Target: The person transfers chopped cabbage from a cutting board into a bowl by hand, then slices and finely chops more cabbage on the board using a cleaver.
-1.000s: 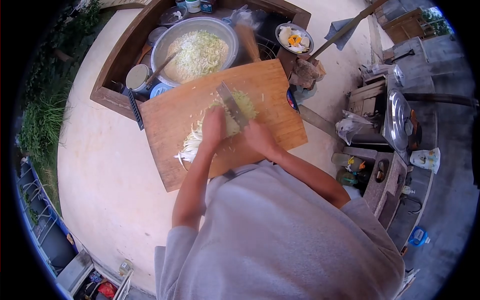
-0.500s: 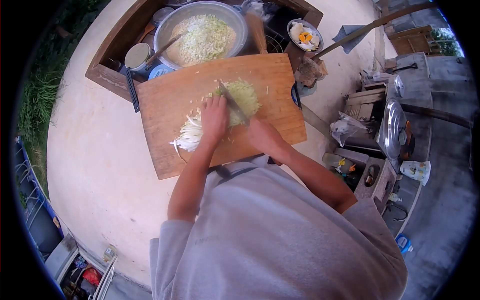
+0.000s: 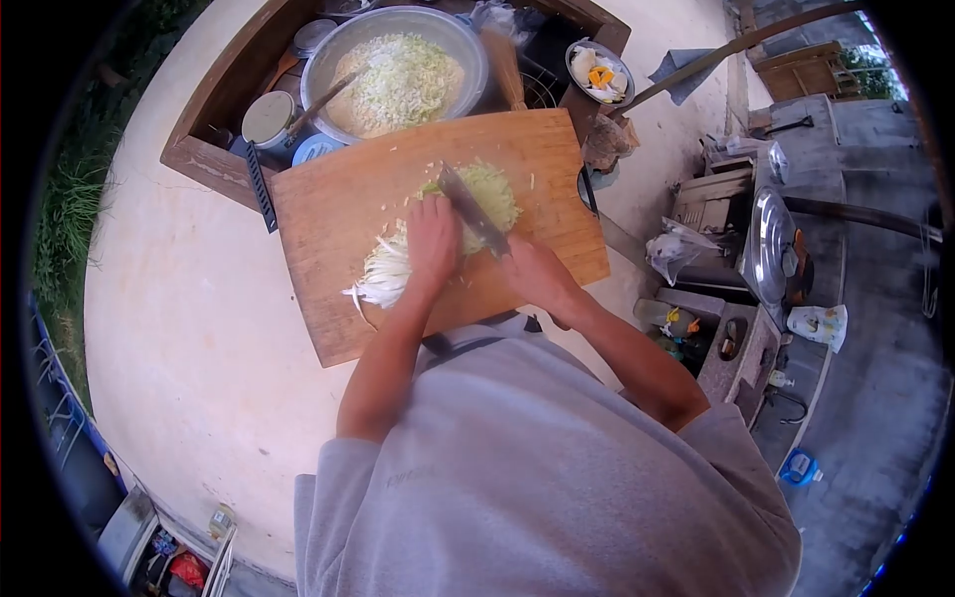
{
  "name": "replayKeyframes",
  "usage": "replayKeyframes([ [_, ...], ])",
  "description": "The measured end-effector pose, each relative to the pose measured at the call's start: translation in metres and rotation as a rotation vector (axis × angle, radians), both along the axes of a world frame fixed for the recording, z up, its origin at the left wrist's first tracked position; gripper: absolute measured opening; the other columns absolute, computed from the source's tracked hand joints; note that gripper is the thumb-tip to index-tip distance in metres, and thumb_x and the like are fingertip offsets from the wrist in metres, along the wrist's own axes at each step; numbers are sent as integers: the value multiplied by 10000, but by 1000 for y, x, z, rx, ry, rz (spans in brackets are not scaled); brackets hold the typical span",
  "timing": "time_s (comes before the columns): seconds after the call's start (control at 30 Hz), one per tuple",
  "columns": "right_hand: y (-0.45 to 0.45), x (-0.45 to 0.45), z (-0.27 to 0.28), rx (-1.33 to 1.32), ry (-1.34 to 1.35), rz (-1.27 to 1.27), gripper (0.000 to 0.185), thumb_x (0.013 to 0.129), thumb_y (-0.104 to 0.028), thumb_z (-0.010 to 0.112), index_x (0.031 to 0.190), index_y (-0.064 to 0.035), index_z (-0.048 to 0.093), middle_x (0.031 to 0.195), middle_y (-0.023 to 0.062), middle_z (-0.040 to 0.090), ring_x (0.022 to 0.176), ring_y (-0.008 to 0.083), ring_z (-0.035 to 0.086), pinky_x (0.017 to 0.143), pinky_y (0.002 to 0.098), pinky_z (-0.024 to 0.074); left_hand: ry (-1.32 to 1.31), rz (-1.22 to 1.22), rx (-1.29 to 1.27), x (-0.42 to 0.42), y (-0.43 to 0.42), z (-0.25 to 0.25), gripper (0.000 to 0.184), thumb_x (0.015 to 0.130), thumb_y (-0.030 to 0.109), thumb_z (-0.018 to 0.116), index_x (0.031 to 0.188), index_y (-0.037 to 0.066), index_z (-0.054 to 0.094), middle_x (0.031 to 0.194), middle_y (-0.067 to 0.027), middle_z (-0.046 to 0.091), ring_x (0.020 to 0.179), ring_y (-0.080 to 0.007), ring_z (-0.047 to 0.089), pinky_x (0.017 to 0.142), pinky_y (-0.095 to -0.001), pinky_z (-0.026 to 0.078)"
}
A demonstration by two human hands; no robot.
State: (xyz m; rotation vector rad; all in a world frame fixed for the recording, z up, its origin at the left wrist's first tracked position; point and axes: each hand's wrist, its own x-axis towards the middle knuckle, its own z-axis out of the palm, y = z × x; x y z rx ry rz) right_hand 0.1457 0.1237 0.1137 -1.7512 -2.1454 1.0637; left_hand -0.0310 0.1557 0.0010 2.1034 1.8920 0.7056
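Observation:
My right hand (image 3: 535, 271) grips the handle of a broad kitchen knife (image 3: 472, 211), its fingers closed. The blade slants up and left, close beside the fingertips of my left hand (image 3: 434, 237). That hand is closed, fingers bent and pressed together, on a bunch of sliced cabbage. White cabbage strips (image 3: 381, 273) fan out on the left side of the hand. Finely chopped cabbage (image 3: 494, 189) lies in a pile on the other side of the knife. All of it rests on a wooden cutting board (image 3: 333, 224). What lies under my left palm is hidden.
Beyond the board stands a large bowl (image 3: 472, 75) of chopped cabbage with a wooden-handled utensil in it. A lidded jar (image 3: 269, 117) is left of it, a small bowl (image 3: 627, 92) of food pieces right. A stick (image 3: 741, 52) slants across the upper right.
The knife blade shows its flat side more now and sits slightly to the right. My left hand stays on the cabbage. The whole view has shifted slightly.

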Motion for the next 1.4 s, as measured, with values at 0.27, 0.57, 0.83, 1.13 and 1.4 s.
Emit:
replayKeyframes([
  [0.27,-8,-34,-64,61,-196,-100,199,930,-156,560,922,40,525,707,286,637,719,494,642,673,599,493,13,-30,-44,-2,3,2,161,824,70,574,978,26,553,1011,-163,550,981,-339,540,858,-437,451],
  [0.57,-7,-10,-40,152,10,-142,182,942,-182,563,951,-5,521,698,275,636,689,495,631,634,603,486,120,181,265,-1,6,22,166,817,66,608,977,55,650,1202,-200,582,1114,-390,528,967,-462,436],
  [0.83,1,8,-30,107,40,13,174,930,-166,562,940,0,510,699,262,644,699,486,642,631,589,499,-262,-173,-15,-38,12,6,53,875,25,638,920,-1,628,945,-172,644,884,-386,604,784,-436,497],
  [1.13,-14,-5,-7,61,-81,76,164,899,-108,577,937,49,548,750,267,673,729,466,672,660,558,531,-96,-185,33,-25,-9,21,105,825,35,580,929,35,597,959,-132,590,947,-354,570,817,-463,478],
  [1.4,-6,-48,-60,100,-194,-53,175,917,-124,570,960,44,542,722,271,659,717,494,657,649,588,517,-130,-200,43,-30,-7,10,146,795,23,564,937,27,596,975,-136,585,962,-341,562,826,-448,481],
])
